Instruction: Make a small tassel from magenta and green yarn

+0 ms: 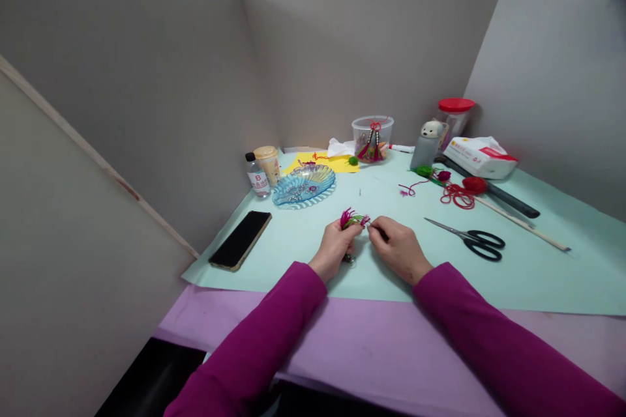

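Noted pale-green table sheet [283, 247] across centre, with front edge beneath both sleeves [264, 329]. Saw tissue pack [482, 158] at right, with unreadable red print; smartphone [240, 241] at centre left, with open sheet up to left hand [335, 249]. Read "B" on black-capped bottle [259, 180], centre left. Located magenta-green yarn tassel [349, 217] at lower centre, clamped in left fingers. Cannot tell right hand's [398, 249] grip.

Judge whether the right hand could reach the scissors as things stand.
Probably yes: the scissors lie right of the right hand, nothing between them, though it is busy beside the yarn strands.
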Tool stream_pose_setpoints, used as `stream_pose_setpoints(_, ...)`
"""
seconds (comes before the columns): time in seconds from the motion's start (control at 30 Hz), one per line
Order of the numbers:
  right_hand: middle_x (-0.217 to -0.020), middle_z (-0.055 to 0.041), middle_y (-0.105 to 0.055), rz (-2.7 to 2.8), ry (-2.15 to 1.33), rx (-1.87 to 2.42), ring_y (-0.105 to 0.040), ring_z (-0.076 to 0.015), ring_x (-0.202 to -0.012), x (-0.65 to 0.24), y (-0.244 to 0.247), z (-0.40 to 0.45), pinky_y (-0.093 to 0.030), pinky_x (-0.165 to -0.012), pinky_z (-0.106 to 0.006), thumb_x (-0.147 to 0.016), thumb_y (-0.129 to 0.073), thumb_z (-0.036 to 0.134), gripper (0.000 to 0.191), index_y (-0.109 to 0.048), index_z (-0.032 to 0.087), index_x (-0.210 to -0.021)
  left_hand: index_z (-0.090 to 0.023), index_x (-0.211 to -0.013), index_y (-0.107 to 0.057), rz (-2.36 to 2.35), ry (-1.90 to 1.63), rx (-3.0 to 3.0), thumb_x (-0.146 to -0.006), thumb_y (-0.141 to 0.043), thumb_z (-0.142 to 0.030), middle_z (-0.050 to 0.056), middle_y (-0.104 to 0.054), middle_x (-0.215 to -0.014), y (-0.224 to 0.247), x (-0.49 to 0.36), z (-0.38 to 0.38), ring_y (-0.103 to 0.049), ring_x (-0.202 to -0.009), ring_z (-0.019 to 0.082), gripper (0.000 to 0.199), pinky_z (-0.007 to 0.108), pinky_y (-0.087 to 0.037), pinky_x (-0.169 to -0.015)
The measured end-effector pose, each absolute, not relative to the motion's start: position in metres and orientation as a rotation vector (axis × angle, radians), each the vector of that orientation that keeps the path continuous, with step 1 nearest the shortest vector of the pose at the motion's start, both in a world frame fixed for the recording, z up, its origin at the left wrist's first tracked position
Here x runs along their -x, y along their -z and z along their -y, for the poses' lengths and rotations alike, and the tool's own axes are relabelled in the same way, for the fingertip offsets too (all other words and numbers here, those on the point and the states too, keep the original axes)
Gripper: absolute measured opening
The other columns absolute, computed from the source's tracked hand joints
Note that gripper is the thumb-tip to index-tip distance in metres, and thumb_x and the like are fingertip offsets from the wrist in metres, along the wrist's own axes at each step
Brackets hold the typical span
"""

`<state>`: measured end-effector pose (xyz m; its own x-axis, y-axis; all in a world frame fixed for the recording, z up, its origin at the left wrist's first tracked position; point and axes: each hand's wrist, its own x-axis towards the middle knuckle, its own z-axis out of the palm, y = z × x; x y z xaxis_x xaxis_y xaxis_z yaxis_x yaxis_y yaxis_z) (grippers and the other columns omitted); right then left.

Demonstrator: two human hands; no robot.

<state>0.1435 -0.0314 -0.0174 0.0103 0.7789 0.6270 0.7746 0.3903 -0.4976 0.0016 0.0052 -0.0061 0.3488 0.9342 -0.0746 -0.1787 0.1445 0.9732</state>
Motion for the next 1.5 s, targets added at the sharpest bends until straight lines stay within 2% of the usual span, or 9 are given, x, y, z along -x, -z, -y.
stream_pose_setpoints(0.4,-0.069,0.0001,-0.057,1.801,-0.013,1.419,-0.049,-0.0124,-0.063,-0.1404,0.0190,0.0320,-0.033,-0.063,-0.024,-0.085,-0.043,0.024,0.017,-0.051,0.020,-0.071,-0.017,-0.070,-0.044,-0.849,-0.973,-1.142,-0.067,-0.065,-0.022,-0.008,-0.030,-0.053,0.0077,-0.0022,-0.0061,-0.023,-0.042,0.003,0.022,0.022,-0.016,-0.041)
stream_pose_setpoints(0.8,-0.066,0.0010,-0.054,1.619,0.015,1.463,-0.047,-0.0120,-0.060,-0.1445,0.0203,0.0296,-0.033,-0.062,-0.024,-0.085,-0.045,0.027,0.017,-0.051,0.020,-0.072,-0.017,-0.072,-0.045,-0.862,-0.959,-1.123,-0.068,-0.066,-0.024,-0.009,-0.030,-0.051,0.0061,-0.0009,-0.0055,-0.024,-0.041,0.004,0.023,0.022,-0.016,-0.041)
stream_pose_setpoints(1.5,-0.071,-0.0005,-0.058,1.814,-0.001,1.414,-0.049,-0.0127,-0.064,-0.1402,0.0215,0.0315,-0.034,-0.063,-0.024,-0.085,-0.043,0.023,0.015,-0.051,0.020,-0.072,-0.018,-0.069,-0.043,-0.845,-0.953,-1.106,-0.067,-0.065,-0.022,-0.009,-0.028,-0.050,0.0055,-0.0021,-0.0059,-0.023,-0.040,0.004,0.023,0.021,-0.016,-0.041)
